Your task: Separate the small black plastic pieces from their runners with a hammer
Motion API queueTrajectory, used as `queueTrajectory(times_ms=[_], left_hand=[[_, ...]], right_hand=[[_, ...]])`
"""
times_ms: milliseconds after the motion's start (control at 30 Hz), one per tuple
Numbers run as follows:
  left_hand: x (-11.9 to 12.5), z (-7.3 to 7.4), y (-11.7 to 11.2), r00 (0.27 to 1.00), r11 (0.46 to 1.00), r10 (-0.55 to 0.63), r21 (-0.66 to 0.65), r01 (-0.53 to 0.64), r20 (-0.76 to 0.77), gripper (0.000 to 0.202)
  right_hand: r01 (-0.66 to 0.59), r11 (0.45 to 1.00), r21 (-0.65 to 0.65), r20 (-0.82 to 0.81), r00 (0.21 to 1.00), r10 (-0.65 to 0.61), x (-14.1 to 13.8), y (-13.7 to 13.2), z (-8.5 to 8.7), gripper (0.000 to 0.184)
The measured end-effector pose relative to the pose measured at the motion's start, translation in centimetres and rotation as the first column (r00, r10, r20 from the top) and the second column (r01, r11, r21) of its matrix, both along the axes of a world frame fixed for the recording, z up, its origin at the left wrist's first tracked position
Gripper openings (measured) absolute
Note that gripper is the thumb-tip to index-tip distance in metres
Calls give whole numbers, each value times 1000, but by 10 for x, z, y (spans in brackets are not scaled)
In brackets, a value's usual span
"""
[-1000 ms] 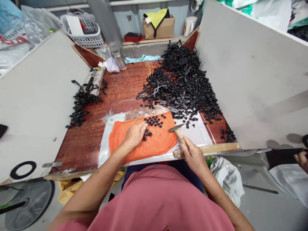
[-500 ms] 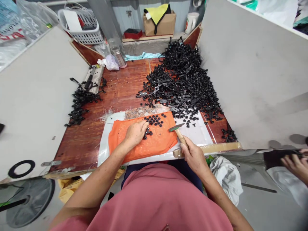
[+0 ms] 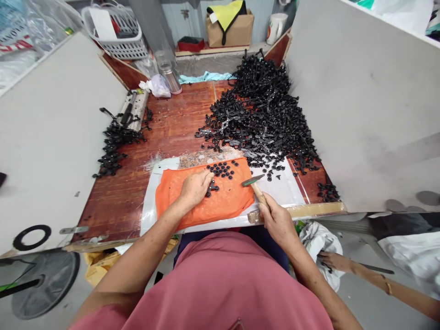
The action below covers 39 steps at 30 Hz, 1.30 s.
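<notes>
My right hand (image 3: 279, 219) is wrapped round the wooden handle of a small hammer (image 3: 260, 194), whose dark green head is held over the right edge of an orange cloth (image 3: 192, 214). On that cloth rests my left hand (image 3: 195, 188), closed, its fingertips at a small black plastic part (image 3: 213, 188) with round ends. The fingers partly hide this part. Just beyond it, several round black caps (image 3: 222, 169) lie grouped on the cloth. Under the cloth is a white sheet (image 3: 285, 185).
A large heap of black plastic parts (image 3: 264, 105) covers the back right of the wooden table (image 3: 175, 119). A smaller pile (image 3: 115, 144) lies at left. Grey panels (image 3: 364, 105) flank both sides. Another person's hand (image 3: 332, 260) reaches into a white bag (image 3: 318, 238) at lower right.
My hands, the hammer and the black part have hardly moved; the view has shifted slightly. At right, another person's arm has reached leftward to the white bag.
</notes>
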State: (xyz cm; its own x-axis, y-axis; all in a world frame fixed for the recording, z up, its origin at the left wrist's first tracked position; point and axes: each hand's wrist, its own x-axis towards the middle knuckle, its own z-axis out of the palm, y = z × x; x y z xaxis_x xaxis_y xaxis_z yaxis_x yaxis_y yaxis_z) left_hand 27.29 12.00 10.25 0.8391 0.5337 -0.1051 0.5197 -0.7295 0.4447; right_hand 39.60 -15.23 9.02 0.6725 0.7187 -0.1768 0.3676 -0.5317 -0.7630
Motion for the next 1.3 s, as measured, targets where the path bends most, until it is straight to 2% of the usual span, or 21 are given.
queueTrajectory(times_ms=[267, 367, 500, 600, 700, 767, 900, 1033, 1167, 1300], left_hand=[[2, 2, -2, 999, 999, 12, 39, -10, -50, 35], [3, 2, -1, 999, 999, 10, 38, -9, -40, 35], [4, 3, 1, 1000, 1000, 20, -20, -20, -10, 37], [5, 3, 2, 1000, 998, 23, -60, -23, 7, 37], [5, 2, 3, 1000, 998, 13, -63, -12, 12, 36], [6, 2, 3, 1000, 999, -1, -35, 1, 3, 37], [5, 0, 4, 999, 999, -21, 28, 22, -38, 36], [5, -1, 4, 998, 999, -29, 37, 31, -54, 37], [5, -2, 5, 997, 999, -19, 45, 23, -78, 38], [4, -2, 5, 996, 999, -29, 44, 32, -86, 40]], right_hand=[[-7, 1000, -8, 24, 1000, 8, 0, -1, -3, 42], [-20, 1000, 8, 128, 992, 19, 2, 1, 0, 45], [-96, 995, 14, 339, 937, 86, 8, 20, 22, 53], [-201, 979, -47, 410, 889, 202, 12, 44, 42, 55], [-252, 968, -10, 452, 862, 229, 12, 67, 50, 57], [-261, 965, -31, 468, 849, 244, 11, 78, 48, 58], [-282, 940, -192, 473, 813, 341, 8, 84, 41, 57], [-223, 958, -182, 544, 788, 287, 5, 84, 39, 59], [-237, 908, -347, 518, 758, 396, 5, 87, 35, 61], [-242, 906, -346, 512, 761, 399, 4, 90, 32, 64]])
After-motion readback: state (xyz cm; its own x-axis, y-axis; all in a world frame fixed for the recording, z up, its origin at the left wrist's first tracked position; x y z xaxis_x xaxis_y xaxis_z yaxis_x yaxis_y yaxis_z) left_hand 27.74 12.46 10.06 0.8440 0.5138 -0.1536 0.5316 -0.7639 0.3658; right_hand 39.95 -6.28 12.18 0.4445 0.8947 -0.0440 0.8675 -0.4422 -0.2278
